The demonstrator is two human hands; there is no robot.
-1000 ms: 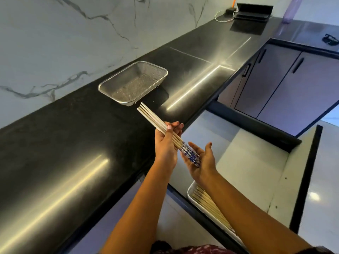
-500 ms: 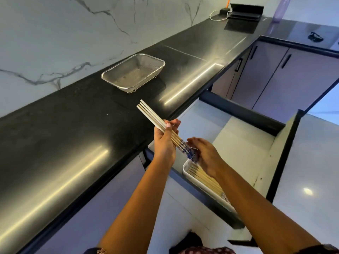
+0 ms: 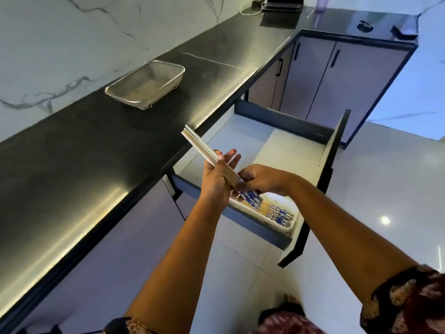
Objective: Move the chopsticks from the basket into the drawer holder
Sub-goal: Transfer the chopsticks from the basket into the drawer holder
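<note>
On the black counter (image 3: 72, 153) against the marble wall, we see the mesh basket (image 3: 144, 85) holding nothing. Below it the drawer (image 3: 284, 150) stands pulled out. The left hand (image 3: 216, 179) grips a chopsticks bundle (image 3: 204, 150), tilted; the right hand (image 3: 262, 179) pinches its patterned ends above the white holder (image 3: 286, 229), where more chopsticks (image 3: 277, 210) lie.

Single head-worn view, forward and down over counter (image 3: 101, 141) and open drawer (image 3: 277, 150) (wide-angle, close).

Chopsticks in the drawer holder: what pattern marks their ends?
Blue-and-white pattern on the chopsticks, head view.
</note>
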